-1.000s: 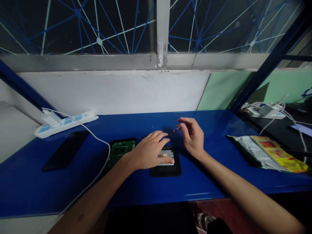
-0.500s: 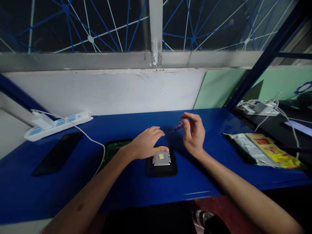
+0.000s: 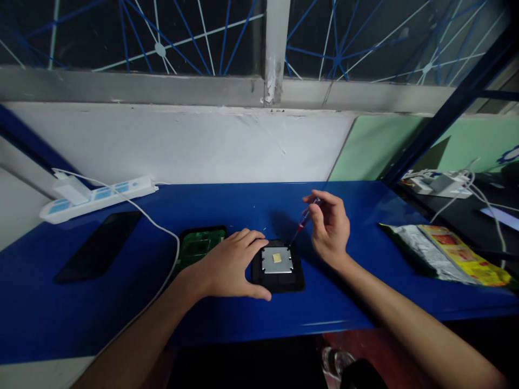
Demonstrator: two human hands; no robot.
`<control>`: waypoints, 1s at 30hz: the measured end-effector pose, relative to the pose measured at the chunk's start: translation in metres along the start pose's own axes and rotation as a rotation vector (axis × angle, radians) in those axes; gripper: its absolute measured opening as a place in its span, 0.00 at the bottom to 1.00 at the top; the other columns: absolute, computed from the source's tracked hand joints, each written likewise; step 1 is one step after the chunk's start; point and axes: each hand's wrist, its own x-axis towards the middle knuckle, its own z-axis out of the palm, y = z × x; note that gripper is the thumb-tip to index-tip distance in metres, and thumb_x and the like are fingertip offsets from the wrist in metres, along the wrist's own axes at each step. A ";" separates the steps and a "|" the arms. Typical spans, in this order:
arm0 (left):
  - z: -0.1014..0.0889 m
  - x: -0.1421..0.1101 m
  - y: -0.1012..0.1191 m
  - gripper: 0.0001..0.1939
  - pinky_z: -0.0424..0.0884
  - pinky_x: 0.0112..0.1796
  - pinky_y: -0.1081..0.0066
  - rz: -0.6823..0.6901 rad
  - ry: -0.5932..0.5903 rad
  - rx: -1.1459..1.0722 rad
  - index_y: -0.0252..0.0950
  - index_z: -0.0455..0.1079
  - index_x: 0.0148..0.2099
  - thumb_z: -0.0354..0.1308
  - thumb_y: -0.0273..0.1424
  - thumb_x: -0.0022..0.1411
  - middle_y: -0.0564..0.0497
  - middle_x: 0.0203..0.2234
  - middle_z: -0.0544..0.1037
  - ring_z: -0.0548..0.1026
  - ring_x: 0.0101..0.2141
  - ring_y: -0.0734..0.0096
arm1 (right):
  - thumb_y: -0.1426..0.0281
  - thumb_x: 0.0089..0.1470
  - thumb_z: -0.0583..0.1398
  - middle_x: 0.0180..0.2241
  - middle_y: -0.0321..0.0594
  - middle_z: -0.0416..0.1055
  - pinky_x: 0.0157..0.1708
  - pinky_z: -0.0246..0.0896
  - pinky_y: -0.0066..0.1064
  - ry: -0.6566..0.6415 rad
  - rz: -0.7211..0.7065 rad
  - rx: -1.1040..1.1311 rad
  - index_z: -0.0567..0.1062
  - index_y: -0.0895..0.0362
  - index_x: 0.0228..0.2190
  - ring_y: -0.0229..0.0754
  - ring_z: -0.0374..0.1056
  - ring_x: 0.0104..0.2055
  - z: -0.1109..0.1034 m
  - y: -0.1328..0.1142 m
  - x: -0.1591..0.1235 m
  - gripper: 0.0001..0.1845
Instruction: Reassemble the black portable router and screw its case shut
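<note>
A flat black casing [image 3: 279, 282] lies on the blue table, with a silver metal plate [image 3: 267, 266] and a small pale yellow square [image 3: 277, 258] at its middle. My left hand [image 3: 231, 265] holds the casing from the left, thumb at its near edge and fingers at its far edge. In my right hand [image 3: 331, 229] is a thin screwdriver [image 3: 301, 225] with a purplish handle, tilted. Its tip is down at the plate's far right corner; I cannot tell whether it sits in a screw. Left of the casing, a green circuit board [image 3: 200, 244] in a dark shell is partly behind my left hand.
A black phone-like slab [image 3: 99, 246] lies on the left, near a white power strip [image 3: 101, 199] with a plug. A white cable [image 3: 164, 231] crosses the table beside the circuit board. On the right lies a silver and yellow packet [image 3: 446, 254]. A wall runs along the back.
My left hand has moved from over the casing to its left edges, uncovering the plate. The screwdriver has come down from above the table to the plate's far right corner.
</note>
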 end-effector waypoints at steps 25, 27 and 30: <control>0.021 0.006 0.010 0.45 0.68 0.56 0.48 0.069 0.111 0.015 0.35 0.66 0.61 0.67 0.61 0.52 0.39 0.54 0.71 0.69 0.55 0.43 | 0.66 0.65 0.60 0.40 0.39 0.71 0.36 0.75 0.40 -0.249 -0.159 0.077 0.68 0.46 0.55 0.43 0.74 0.39 0.014 -0.016 -0.017 0.18; 0.021 0.006 0.010 0.45 0.68 0.56 0.49 0.071 0.105 0.020 0.35 0.66 0.60 0.67 0.61 0.51 0.39 0.54 0.71 0.69 0.55 0.44 | 0.66 0.65 0.60 0.40 0.39 0.71 0.37 0.75 0.40 -0.268 -0.159 0.080 0.68 0.46 0.55 0.43 0.74 0.39 0.014 -0.018 -0.017 0.18; 0.020 0.007 0.011 0.44 0.68 0.56 0.49 0.071 0.095 0.026 0.34 0.67 0.59 0.67 0.60 0.51 0.39 0.55 0.71 0.69 0.55 0.44 | 0.67 0.65 0.60 0.40 0.39 0.71 0.37 0.75 0.40 -0.288 -0.156 0.081 0.68 0.46 0.55 0.43 0.74 0.40 0.014 -0.020 -0.017 0.18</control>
